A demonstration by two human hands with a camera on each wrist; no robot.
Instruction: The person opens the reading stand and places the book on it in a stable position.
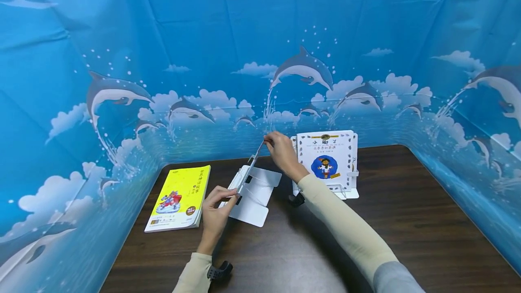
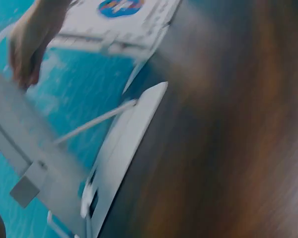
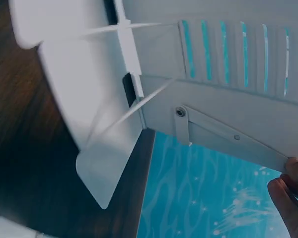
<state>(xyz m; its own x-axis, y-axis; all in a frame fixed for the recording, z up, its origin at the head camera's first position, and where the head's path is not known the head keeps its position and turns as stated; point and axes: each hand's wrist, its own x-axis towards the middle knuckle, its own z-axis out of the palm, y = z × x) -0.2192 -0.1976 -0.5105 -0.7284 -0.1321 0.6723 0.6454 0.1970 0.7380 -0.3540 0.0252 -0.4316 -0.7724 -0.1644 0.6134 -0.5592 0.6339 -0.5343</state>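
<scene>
Between the hands is a white folding book stand (image 1: 264,182), its base on the table and its slotted back panel (image 3: 238,84) raised at an angle. My left hand (image 1: 217,207) pinches the near edge of that panel between thumb and fingers. Higher up, my right hand (image 1: 282,148) pinches the panel's far upper corner; the right wrist view shows its fingers (image 3: 293,193) on the corner. Thin wire supports (image 2: 97,121) run from the panel to the base plate (image 2: 131,144). Blur softens the left wrist view.
Left of the stand lies a yellow book (image 1: 179,198). Behind my right forearm, a white picture book (image 1: 325,159) leans upright on another white stand (image 1: 352,192). A dark wooden table (image 1: 366,229) carries everything; a blue dolphin-print curtain (image 1: 228,49) surrounds its back and sides.
</scene>
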